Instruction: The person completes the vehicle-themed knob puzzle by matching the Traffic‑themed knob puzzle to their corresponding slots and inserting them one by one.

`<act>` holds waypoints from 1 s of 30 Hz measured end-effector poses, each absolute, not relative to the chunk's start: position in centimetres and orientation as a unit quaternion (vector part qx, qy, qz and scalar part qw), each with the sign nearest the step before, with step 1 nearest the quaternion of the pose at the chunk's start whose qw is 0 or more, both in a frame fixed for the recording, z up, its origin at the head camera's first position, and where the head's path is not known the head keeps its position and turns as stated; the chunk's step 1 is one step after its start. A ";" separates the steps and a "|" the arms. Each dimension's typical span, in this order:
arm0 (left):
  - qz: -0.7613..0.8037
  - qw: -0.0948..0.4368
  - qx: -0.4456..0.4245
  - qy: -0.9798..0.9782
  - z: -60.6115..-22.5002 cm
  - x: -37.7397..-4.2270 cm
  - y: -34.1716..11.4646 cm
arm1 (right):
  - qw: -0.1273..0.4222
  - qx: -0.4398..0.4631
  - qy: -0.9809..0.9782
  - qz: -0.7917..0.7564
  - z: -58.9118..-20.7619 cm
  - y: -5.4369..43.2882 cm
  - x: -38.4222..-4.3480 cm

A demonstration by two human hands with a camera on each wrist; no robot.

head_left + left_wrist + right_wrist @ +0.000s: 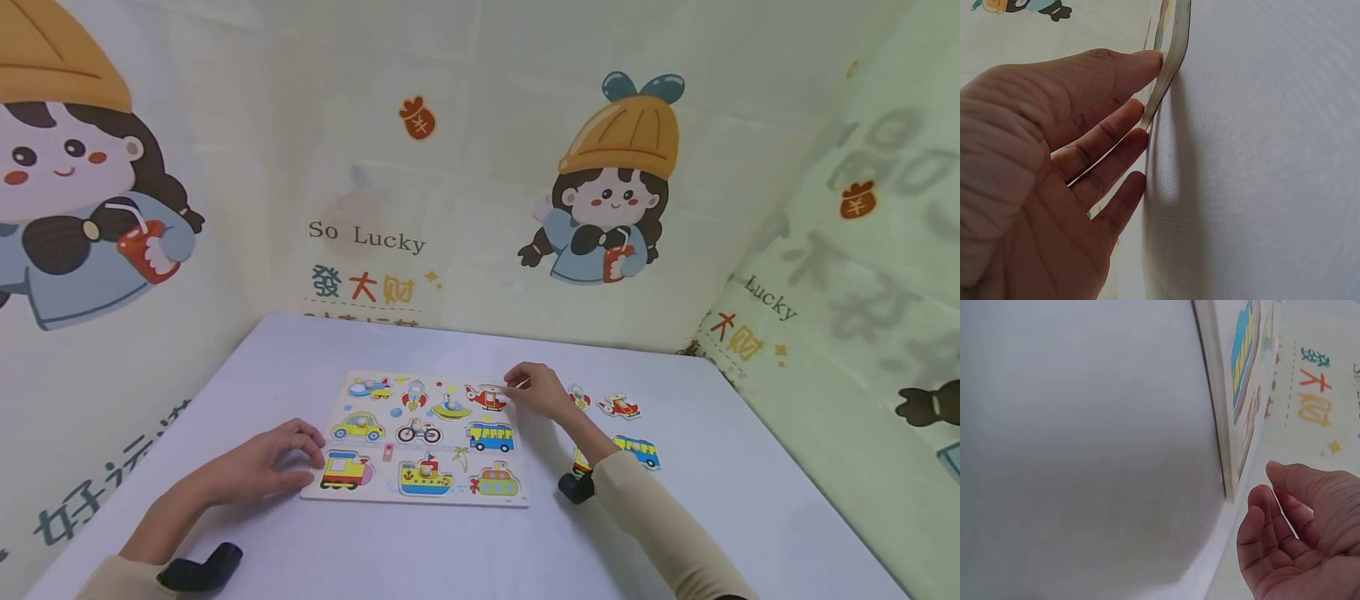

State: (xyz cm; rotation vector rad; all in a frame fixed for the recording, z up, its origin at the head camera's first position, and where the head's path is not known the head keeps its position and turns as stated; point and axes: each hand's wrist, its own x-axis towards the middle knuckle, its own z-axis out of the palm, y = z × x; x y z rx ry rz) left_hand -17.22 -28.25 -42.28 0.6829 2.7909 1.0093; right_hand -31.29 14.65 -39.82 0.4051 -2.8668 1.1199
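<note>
A puzzle board (384,492) with colourful vehicle pictures lies flat on the table. My left hand (262,458) is at its left side, fingers slightly bent, fingertips right at the board's edge (1175,69) in the left wrist view. Beyond the board's far right corner hovers my right hand (538,390), its fingertips close by the red helicopter picture (491,398). The right wrist view shows those fingers loosely curled with nothing between them. A yellow car (358,427) and a boat (425,476) on the board have small knobs.
Right of the board lie loose puzzle pieces: a rocket (578,396), a red helicopter (621,406), a blue bus (637,451) and a yellow-and-red piece (581,461) partly hidden by my right forearm. Printed cloth walls (480,275) stand behind and beside the white table (420,554).
</note>
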 end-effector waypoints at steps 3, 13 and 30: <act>0.326 0.044 0.230 0.916 -42.2 -17.2 -28.3 | 0.027 0.130 -0.925 0.357 -39.9 15.5 -31.6; 0.333 0.051 0.232 0.913 -42.1 -17.4 -27.8 | 0.041 0.119 -0.927 0.353 -39.7 18.6 -31.5; 0.307 0.042 0.227 0.923 -42.0 -17.0 -28.0 | 0.053 0.074 -0.929 0.359 -39.9 23.8 -32.7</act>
